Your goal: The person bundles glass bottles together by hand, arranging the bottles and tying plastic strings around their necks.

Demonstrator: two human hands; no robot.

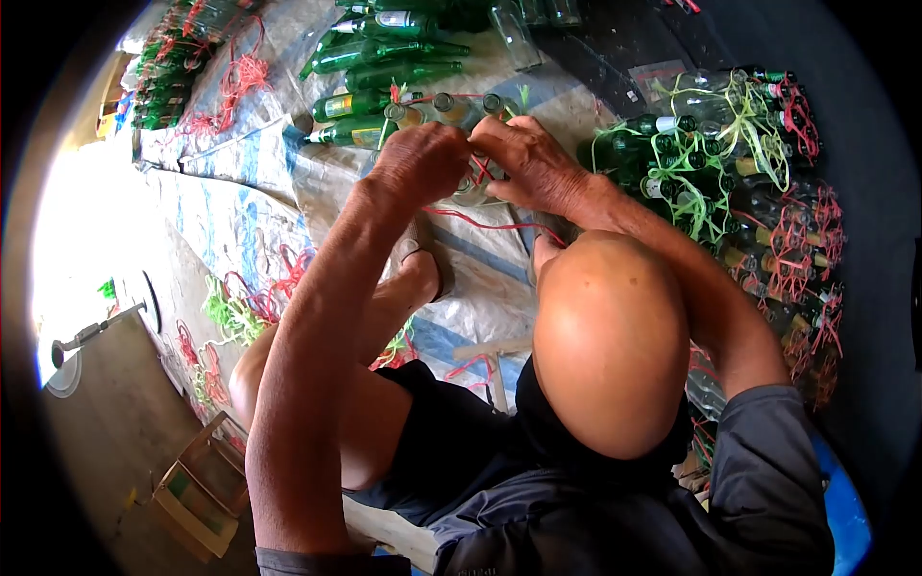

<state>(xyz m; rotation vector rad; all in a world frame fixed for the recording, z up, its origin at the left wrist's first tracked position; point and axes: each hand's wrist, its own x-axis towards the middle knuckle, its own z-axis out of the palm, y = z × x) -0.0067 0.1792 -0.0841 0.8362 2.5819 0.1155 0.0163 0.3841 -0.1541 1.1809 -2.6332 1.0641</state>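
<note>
A small group of clear glass bottles (448, 108) stands in front of me on the sheet, with red string stretched around their necks. My left hand (424, 163) is closed over the near side of the group, its fingertips pinched on the red string (495, 223). Beside it my right hand (528, 165) also grips the string, thumb and index finger bent toward the left hand. Strands cross between the two hands, and a loose tail trails below them past my right foot. Fingers and wrists hide part of the bottles and the exact grip.
Green bottles (389, 53) lie just beyond. Bundles of string-tied bottles (672, 163) line the right side, and another stack (173, 86) is at upper left. Loose pink string (245, 77) and green string (230, 312) lie on the blue-and-white sheet (245, 158). A pedestal fan (106, 326) is at left.
</note>
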